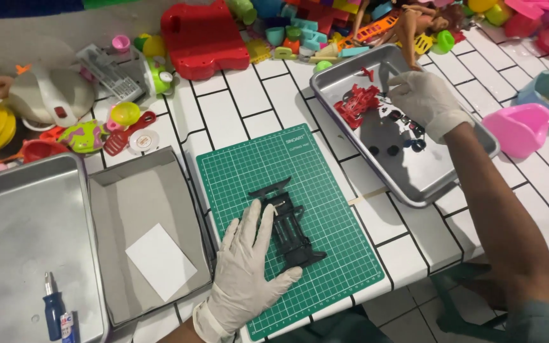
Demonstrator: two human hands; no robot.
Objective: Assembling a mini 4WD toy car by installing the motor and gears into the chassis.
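Gloved hands at work on a stripped black toy car frame.

Left hand (246, 267) flat, fingers spread, pressing on the black frame (290, 228) at the middle of the green cutting mat (325, 190). Right hand (424, 95) reaching into the metal tray (427, 184), fingers curled among small parts; grip on any piece cannot be told. Red shell (357, 105) and loose black wheels (408, 136) lying apart in that tray, so judged taken apart, frame bare. Mat near the tabletop (249, 95) front edge; open room right of the frame. Cardboard box (141, 203) and second tray (27, 235) crowding the left; toy pile (325, 28) behind.
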